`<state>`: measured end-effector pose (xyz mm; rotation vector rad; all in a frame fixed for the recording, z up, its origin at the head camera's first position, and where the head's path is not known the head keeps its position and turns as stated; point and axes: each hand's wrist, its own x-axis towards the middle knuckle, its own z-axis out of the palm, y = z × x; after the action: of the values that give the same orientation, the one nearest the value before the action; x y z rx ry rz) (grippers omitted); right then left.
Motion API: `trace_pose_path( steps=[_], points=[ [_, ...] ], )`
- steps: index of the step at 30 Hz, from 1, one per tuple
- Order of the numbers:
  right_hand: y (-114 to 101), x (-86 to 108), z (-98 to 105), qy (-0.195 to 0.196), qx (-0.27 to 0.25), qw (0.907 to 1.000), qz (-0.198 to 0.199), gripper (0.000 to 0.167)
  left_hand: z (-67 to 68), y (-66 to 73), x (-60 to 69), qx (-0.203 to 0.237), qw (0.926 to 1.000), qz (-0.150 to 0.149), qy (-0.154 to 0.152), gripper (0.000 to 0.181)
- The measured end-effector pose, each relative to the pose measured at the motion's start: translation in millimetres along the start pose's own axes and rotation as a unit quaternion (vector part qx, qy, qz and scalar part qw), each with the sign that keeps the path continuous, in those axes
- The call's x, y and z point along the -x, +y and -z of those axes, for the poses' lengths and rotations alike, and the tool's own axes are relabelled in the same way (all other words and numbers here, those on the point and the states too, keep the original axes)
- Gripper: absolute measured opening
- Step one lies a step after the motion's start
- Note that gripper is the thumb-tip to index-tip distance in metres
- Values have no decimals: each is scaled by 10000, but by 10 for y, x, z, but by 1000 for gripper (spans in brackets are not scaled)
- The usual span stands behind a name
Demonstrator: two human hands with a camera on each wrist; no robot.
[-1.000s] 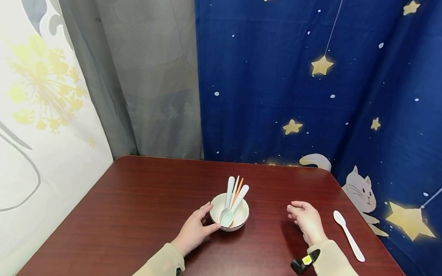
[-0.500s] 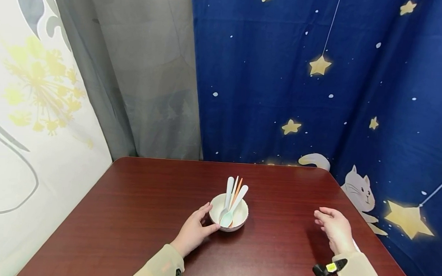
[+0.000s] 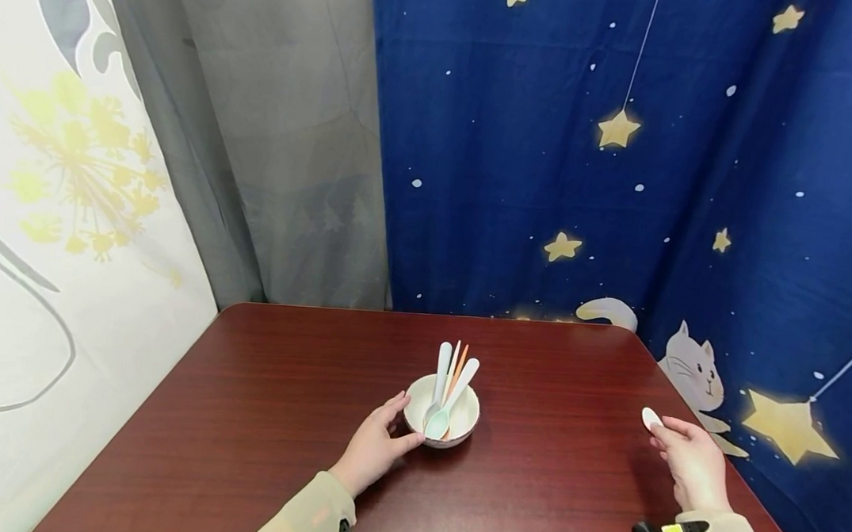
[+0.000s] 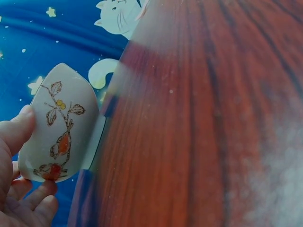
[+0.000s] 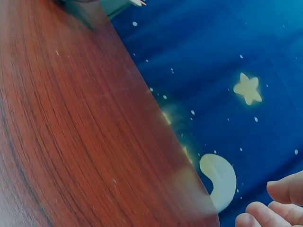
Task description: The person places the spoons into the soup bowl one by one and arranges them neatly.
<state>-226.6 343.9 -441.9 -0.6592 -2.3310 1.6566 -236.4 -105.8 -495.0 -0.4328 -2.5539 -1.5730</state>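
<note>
A cream bowl [image 3: 468, 418] stands on the table, its outer wall [image 4: 71, 113] painted with a leafy branch and orange fruit. My left hand [image 3: 379, 442] holds its near left side, thumb and fingers spread along the wall. Inside lean a pale grey-blue spoon [image 3: 442, 370], a mint-tipped spoon [image 3: 436, 423] with a white handle, and slim white and orange handles [image 3: 459, 364]. To the right, my right hand [image 3: 692, 464] is over a white spoon [image 3: 652, 419]; only the spoon's head shows past the fingertips. In the right wrist view, thumb and fingers [image 5: 260, 215] look apart, with no spoon visible between them.
The dark red wooden table [image 3: 262, 417] has rounded far corners. Behind it hang a grey curtain [image 3: 294, 173] and a blue starry curtain [image 3: 502, 158]. A white patterned cloth [image 3: 97, 283] hangs at the left.
My right hand has moved right across the table to the white spoon and now covers its handle. The left hand stays at the bowl, and the bowl has not moved.
</note>
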Motion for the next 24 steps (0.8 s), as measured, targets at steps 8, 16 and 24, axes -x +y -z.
trace_pose_path(
  steps=[8, 16, 24],
  points=[
    [89, -40, 70, 216, -133, 9996, -148, 57, 0, 9, -4, 28, 10000, 1, -18, 71],
    [172, -27, 119, 701, 463, 9965, 4, 55, 2, 22, 0, 137, 9999, 63, -29, 71],
    [266, -43, 187, 933, 643, 9934, -159, 55, 4, 28, 3, 104, 9999, 94, -51, 71]
  ],
)
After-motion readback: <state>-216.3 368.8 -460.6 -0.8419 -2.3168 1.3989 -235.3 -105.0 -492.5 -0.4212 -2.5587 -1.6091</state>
